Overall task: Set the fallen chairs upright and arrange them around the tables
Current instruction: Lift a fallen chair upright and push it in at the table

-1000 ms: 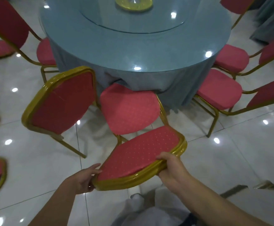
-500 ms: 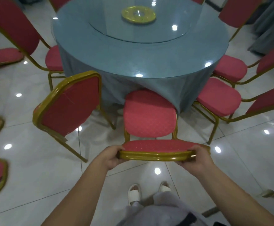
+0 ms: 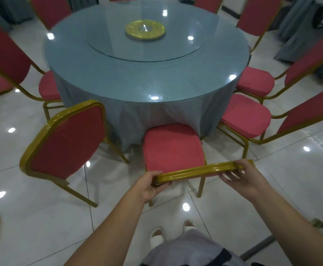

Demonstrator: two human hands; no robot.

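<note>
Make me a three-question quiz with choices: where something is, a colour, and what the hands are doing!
1. Where is the gold disc? A. on the floor B. in the middle of the round table C. on a seat
2. What colour is the seat of the held chair? A. green B. red C. black
3. What are the left hand and right hand doing? A. hanging free B. pressing the table C. holding the chair's back rail
Answers: 1 B, it lies at the table's centre; 2 B, the cushion is red; 3 C, each hand grips one end of the gold rail.
</note>
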